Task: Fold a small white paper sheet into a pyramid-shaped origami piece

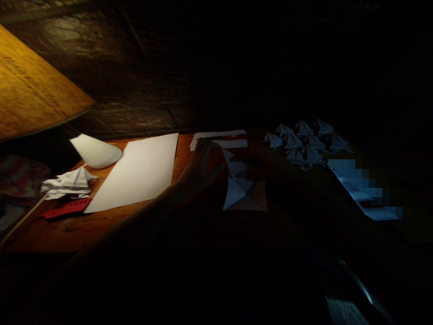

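A square of white paper [244, 198] with diagonal creases lies in the middle of the wooden table, its far part partly folded up. At its left edge my left hand [204, 164] has bent fingers and a thumb against the paper. My right hand [265, 160] reaches over the paper's far right side, its fingers closed on it; deep shadow hides much of this hand. Just beyond my left hand lies a small stack of white paper [237, 143] with a red and black tool, perhaps a cutter, on top.
Several folded paper pieces [306, 142] stand at the back right, near a lit phone-like screen [361, 192]. On the left are a large white sheet [142, 167], a curled sheet [94, 151], crumpled-looking folded paper [69, 183], a red object [67, 208] and a lampshade [37, 85].
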The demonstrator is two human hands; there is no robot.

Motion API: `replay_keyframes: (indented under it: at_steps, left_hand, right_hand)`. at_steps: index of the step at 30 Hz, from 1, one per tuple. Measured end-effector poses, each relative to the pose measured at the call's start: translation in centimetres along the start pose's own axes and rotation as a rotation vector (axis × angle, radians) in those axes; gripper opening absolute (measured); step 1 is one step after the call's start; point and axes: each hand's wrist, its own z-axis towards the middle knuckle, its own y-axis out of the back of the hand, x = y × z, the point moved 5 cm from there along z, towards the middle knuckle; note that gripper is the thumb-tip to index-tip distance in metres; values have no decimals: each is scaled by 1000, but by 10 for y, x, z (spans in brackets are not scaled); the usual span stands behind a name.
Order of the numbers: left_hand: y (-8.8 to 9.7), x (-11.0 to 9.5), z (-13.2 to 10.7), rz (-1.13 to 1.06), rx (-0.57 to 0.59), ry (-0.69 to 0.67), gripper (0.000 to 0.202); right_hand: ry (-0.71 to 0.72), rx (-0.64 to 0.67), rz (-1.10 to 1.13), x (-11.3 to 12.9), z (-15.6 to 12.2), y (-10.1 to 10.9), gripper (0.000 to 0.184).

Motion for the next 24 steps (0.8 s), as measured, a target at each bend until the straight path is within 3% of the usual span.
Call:
replay_keyframes:
  at_steps: [4,6,14,24]
  left_hand:
    - [-12,-18,-5,30,323,-142,12]
    - [-16,-19,-7,-17,392,-141,14]
    - [-14,-17,-5,-187,456,-120,23]
    - [-11,-14,-6,-241,549,-256,31]
  right_hand:
    - [-35,-22,-51,-6,-2,0,43]
    - [-73,-30,-68,-8,-3,1,38]
    - [-113,-20,-118,-7,-3,2,31]
    - [-60,-40,-97,-9,-2,-3,24]
